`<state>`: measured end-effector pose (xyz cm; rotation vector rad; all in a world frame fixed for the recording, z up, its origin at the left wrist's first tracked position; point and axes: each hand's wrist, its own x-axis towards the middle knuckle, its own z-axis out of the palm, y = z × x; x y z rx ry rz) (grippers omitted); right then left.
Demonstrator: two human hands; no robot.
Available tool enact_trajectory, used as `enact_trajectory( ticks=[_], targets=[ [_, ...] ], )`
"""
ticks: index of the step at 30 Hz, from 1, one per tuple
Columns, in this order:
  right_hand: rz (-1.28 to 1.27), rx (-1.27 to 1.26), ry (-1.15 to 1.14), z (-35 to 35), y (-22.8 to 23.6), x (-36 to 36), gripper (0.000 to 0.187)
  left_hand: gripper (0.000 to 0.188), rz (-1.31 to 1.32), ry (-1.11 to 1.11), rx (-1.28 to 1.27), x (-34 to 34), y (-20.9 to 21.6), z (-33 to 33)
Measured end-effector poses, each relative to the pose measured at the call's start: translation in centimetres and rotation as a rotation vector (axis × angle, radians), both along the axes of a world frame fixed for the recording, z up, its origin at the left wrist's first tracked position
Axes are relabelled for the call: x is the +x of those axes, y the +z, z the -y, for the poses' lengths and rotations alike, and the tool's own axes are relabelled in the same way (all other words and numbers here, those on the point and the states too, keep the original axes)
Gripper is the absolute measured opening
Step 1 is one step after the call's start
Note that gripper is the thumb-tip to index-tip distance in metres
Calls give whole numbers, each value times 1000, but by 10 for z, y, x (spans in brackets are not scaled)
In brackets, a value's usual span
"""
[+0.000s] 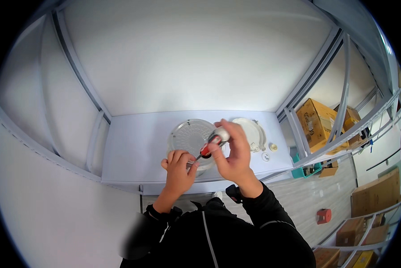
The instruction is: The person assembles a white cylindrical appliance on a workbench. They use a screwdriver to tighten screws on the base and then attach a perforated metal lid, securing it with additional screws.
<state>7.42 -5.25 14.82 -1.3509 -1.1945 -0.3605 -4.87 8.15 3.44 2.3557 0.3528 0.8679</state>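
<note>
Taking the middle of our view as the clock's centre, we have a broad, plain white wall panel (191, 58) across twelve o'clock. Below it stretches a long white rectangular table (133, 147) with pale metal framing at either end. Toward three o'clock, past the frame, we see a large tan cardboard box (314, 120) with a yellowish cast. Lower, between three and four o'clock, sits a teal plastic crate (297, 172), and at four o'clock a small red stool (324, 216) stands on the grey floor.

On the table before us lies a clear, round, ribbed piece (189, 134) with a pale rim. At its three o'clock is a white, shallow, rounded shell (249, 129), partly covered by our fingers.

Our right hand (235, 154), slightly blurred, is at the clear piece's four o'clock, closed around a red, black and white handheld driver (214, 139). The driver slants over the clear piece, its thin dark shaft pointing between seven and eight o'clock toward our other hand. Our left hand (179, 170) is at the piece's seven o'clock, fingers bent over the rim; we cannot tell whether it grips anything.

Smallest of all, a cream round cap (273, 146) lies at the shell's four o'clock and a little white disc (265, 157) at its five o'clock.
</note>
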Motion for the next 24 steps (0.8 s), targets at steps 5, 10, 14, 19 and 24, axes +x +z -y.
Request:
enact_trajectory(
  ticks=[5, 10, 14, 19, 24],
  targets=[
    [-72, 171, -58, 10, -2, 16, 56, 15, 53, 49, 40, 3, -4, -7],
    [-223, 207, -64, 25, -1, 29, 41, 10, -3, 105, 124, 5, -8, -14],
    [-53, -77, -283, 25, -28, 59, 34, 14, -52, 142, 116, 6, -12, -15],
    [-322, -481, -249, 28, -77, 74, 38, 55, 9, 159, 45, 1, -9, -18],
    [-388, -670, -255, 30, -98, 73, 48, 107, -105, 116, -3, -10, -13, -25]
  ],
)
